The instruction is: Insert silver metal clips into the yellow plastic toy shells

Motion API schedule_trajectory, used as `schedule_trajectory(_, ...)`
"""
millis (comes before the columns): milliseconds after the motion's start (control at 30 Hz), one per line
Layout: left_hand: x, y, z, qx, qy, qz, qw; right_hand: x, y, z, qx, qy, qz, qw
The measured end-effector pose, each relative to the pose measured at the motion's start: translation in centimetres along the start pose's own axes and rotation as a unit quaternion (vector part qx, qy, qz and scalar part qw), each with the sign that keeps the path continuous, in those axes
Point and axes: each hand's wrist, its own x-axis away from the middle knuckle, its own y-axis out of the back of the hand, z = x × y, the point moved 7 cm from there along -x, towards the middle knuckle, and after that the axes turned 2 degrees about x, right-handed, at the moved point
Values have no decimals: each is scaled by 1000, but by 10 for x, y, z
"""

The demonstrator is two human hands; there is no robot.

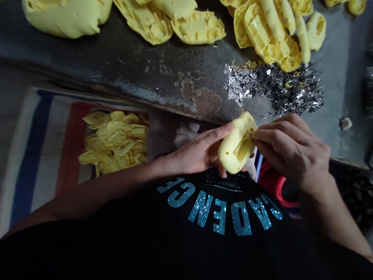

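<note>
My left hand [199, 151] is wrapped round a pale yellow moulded plastic shell [233, 149], held close to my chest just below the table's edge. My right hand [288, 149] is closed in a pinch, its fingertips pressed into the shell's open hollow side. Whatever sits between those fingertips is too small to make out. A heap of small shiny metal pieces [274, 87] lies on the table just beyond my right hand.
Several more yellow shells [271, 33] are piled along the far side of the worn grey metal table [163, 74], others [171, 21] at the top left. A striped woven bag [37, 151] at the left holds yellow plastic parts [116, 142]. A red object [275, 186] sits below my right wrist.
</note>
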Motion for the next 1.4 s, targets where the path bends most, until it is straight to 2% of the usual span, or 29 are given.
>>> schedule_trajectory(200,0,4,2,-2,1,-24,1000,2,-3,3,-2,-6,19,1000)
schedule_trajectory(500,0,7,4,14,-8,-23,1000,6,-3,-1,-37,-45,0,998)
schedule_trajectory(733,0,4,2,11,-15,-40,999,21,-2,0,-46,-107,-59,991)
schedule_trajectory(833,1,2,1,-20,-31,-58,998,26,-8,-13,-78,-170,-60,980)
schedule_trajectory(967,8,5,-5,-88,-96,-123,984,27,-29,-34,-241,-254,-7,937)
schedule_trajectory(1033,14,3,-6,-121,-112,-120,979,26,-38,-37,-292,-267,3,918)
schedule_trajectory(1100,21,1,-7,-148,-112,-110,976,26,-44,-36,-316,-273,-17,908)
schedule_trajectory(1233,37,8,-12,-218,-95,-126,963,29,-53,-30,-317,-283,-69,903)
schedule_trajectory(1400,41,20,-17,-274,-66,-162,946,27,-53,-27,-269,-258,-121,920)
